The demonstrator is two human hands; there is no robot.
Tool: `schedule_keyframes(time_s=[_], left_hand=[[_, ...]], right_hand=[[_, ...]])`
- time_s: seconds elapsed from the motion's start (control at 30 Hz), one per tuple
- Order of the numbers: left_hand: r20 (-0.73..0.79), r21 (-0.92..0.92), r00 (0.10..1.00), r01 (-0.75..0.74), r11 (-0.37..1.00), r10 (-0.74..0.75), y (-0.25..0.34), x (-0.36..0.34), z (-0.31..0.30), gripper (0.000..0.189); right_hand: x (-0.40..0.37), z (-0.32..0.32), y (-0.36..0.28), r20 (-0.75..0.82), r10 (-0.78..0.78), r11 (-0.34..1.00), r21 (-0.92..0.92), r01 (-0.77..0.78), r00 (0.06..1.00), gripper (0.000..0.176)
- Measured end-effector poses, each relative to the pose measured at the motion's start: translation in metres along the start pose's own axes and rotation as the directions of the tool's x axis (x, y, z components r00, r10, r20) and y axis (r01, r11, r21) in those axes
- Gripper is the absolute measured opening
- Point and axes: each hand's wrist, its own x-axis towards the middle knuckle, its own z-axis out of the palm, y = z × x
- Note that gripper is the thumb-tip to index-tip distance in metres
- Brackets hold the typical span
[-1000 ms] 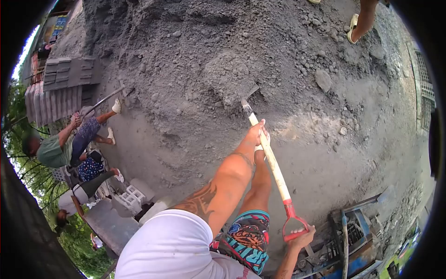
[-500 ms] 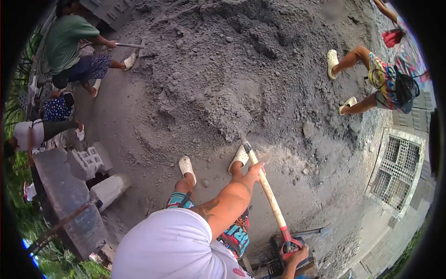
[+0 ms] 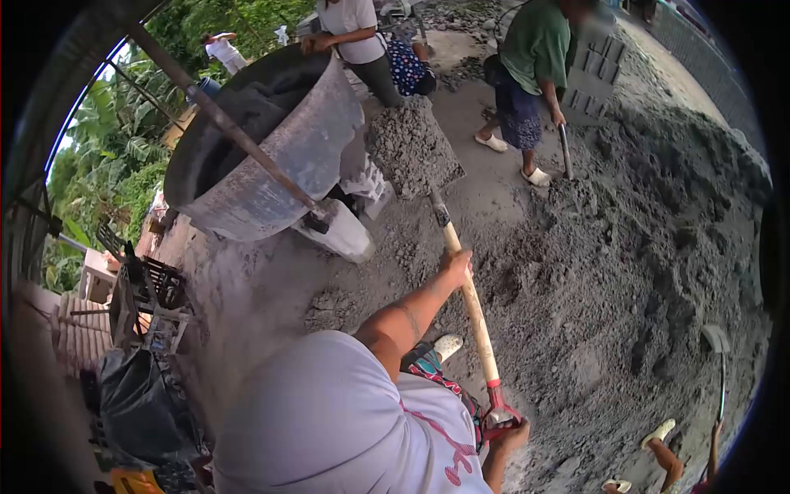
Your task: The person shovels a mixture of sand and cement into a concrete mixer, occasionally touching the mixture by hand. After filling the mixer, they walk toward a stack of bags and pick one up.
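Observation:
A shovel with a wooden shaft and a red D-shaped grip slants across the middle of the view. My left hand is closed around its shaft partway up. Lower down, my right hand grips the red handle. The blade is raised and carries a heap of wet grey mix, which hides most of the metal. Just left of the load stands a large metal drum with a wide open mouth and a grey-coated inside.
A broad mound of grey mix spreads to the right. Near it a person in green holds another shovel; a further shovel is at lower right. Someone in white touches the drum's rim. A metal bar crosses the drum.
My view has turned left toward the drum. The shovel blade, earlier low at the mound's edge, is now lifted with its load beside the drum. Both hands keep their hold.

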Motion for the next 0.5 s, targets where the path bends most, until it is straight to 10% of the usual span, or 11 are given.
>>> schedule_keyframes(time_s=[0.1, 0.23, 0.3, 0.37, 0.5], left_hand=[[0.222, -0.261, 0.922, -0.257, 0.93, 0.317, 0.185, 0.036, -0.034, 0.02], [0.226, -0.371, 0.815, -0.434, 0.821, 0.533, 0.365, 0.013, -0.094, 0.027], [0.274, -0.4, 0.815, -0.386, 0.831, 0.51, 0.397, 0.037, -0.137, 0.035], [-0.048, -0.476, 0.846, -0.486, 0.733, 0.53, 0.407, 0.004, -0.16, 0.039], [-0.102, -0.355, 0.874, -0.477, 0.804, 0.475, 0.383, 0.005, -0.204, 0.041]], right_hand=[[0.0, 0.173, -0.031, 0.279, -0.246, 0.969, 0.07, 0.236, 0.928, 0.028], [-0.08, 0.354, -0.069, 0.685, -0.514, 0.79, 0.144, 0.596, 0.516, 0.019], [-0.132, 0.417, -0.065, 0.793, -0.578, 0.572, 0.225, 0.789, 0.192, 0.018], [-0.189, 0.448, -0.055, 0.896, -0.433, 0.499, 0.145, 0.854, 0.101, 0.019], [-0.245, 0.413, -0.037, 0.902, -0.423, 0.381, 0.092, 0.92, 0.085, 0.02]])
